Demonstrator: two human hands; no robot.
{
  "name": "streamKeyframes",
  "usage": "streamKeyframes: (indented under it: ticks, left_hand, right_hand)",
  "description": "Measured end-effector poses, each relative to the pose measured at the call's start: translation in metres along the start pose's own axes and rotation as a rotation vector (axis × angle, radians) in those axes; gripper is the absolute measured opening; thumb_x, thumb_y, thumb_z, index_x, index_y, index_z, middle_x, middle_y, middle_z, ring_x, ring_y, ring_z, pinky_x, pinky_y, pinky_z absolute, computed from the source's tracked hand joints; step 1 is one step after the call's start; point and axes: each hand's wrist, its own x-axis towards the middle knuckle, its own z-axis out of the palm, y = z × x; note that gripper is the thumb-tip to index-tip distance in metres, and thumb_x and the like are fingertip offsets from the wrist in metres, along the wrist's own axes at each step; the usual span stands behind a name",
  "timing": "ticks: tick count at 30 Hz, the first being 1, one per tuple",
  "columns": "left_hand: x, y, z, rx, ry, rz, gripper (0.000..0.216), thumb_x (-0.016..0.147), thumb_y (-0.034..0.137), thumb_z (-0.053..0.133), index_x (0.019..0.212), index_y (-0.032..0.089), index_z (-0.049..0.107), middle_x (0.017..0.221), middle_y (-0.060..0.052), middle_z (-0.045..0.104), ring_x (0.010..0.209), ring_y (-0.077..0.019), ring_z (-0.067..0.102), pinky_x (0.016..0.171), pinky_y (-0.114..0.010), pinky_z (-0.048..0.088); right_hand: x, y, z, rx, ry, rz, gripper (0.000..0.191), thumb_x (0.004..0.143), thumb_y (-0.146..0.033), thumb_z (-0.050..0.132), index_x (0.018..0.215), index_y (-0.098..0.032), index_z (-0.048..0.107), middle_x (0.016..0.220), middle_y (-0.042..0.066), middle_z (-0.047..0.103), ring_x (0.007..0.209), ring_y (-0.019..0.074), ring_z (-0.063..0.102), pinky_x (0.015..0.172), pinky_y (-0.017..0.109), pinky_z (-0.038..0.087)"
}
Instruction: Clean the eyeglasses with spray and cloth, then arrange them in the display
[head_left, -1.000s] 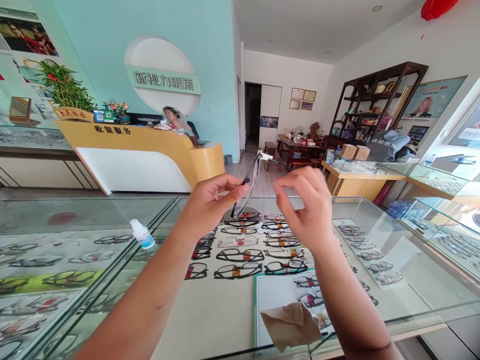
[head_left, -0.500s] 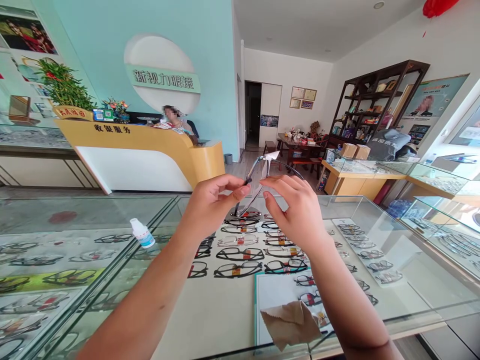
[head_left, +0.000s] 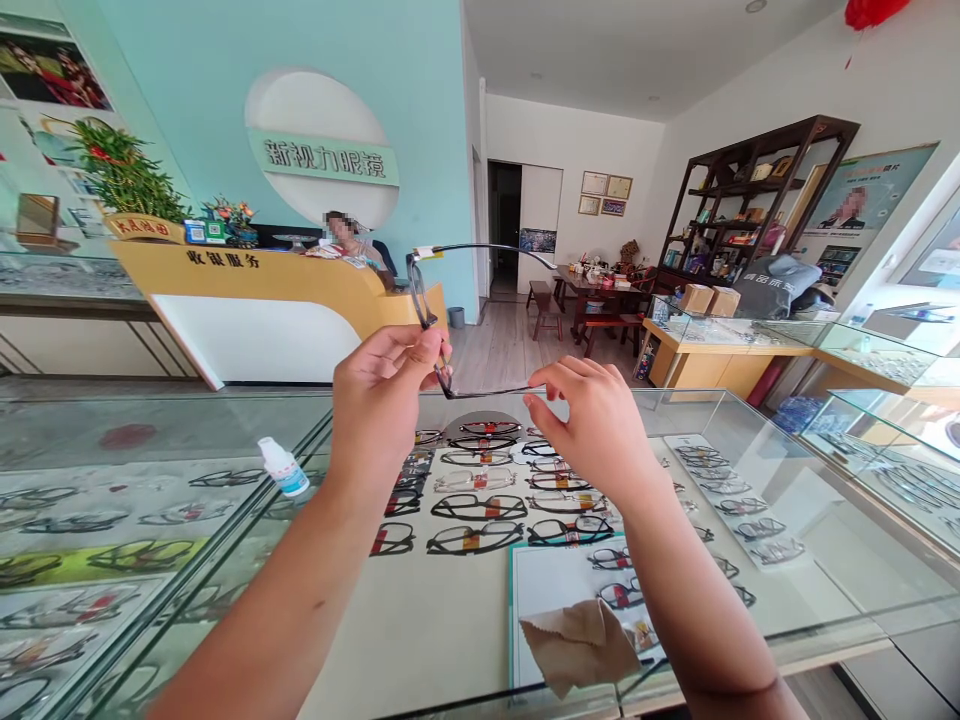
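A pair of dark-framed eyeglasses is held up above the glass counter, turned sideways with both temples stretched to the right. My left hand pinches the front of the frame between thumb and fingers. At the tip of the lower temple, the thumb and forefinger of my right hand close on it. The upper temple sticks out free, with a small white and yellow tag near its hinge. On the counter top below lies a brown cleaning cloth, and a small white spray bottle stands to the left.
Under the glass are rows of eyeglasses, some on a white tray. Beyond stands a yellow and white reception desk with a person behind it. More display cases are at the right.
The eyeglasses have turned from pointing away to lying sideways, temples now to the right. My left hand has shifted slightly left. My right hand now grips the lower temple's tip.
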Motion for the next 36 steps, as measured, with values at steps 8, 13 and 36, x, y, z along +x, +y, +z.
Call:
streamKeyframes:
  ticks: [8,13,36]
  left_hand:
    - [-0.017,-0.008,0.008,0.139,-0.259,-0.01,0.032,0.086,0.052,0.095,0.099,0.024,0.084,0.115,-0.008,0.08,0.107,-0.0216,0.074,0.086,-0.03,0.06]
    - [-0.024,-0.004,0.012,0.07,-0.339,-0.037,0.03,0.084,0.048,0.097,0.097,0.025,0.085,0.134,-0.009,0.075,0.133,-0.0282,0.068,0.091,-0.032,0.06]
    - [-0.01,-0.093,-0.214,0.926,0.451,-0.237,0.063,0.078,0.025,0.089,0.13,0.019,0.054,0.138,-0.015,0.066,0.144,-0.0369,0.059,0.127,-0.056,0.043]
  right_hand:
    - [0.0,-0.008,0.013,0.323,0.067,-0.098,0.029,0.104,-0.03,0.077,0.132,-0.022,0.074,0.121,0.01,0.078,0.111,0.0297,0.068,0.097,0.046,0.054]
    - [-0.001,-0.015,0.027,0.519,0.09,-0.095,0.035,0.104,-0.03,0.076,0.138,-0.022,0.071,0.125,0.011,0.08,0.115,0.0285,0.073,0.098,0.045,0.06]
    - [-0.007,-0.018,0.019,0.645,0.141,-0.089,0.025,0.105,-0.03,0.064,0.126,-0.024,0.076,0.129,0.012,0.081,0.099,0.0262,0.076,0.092,0.05,0.061]
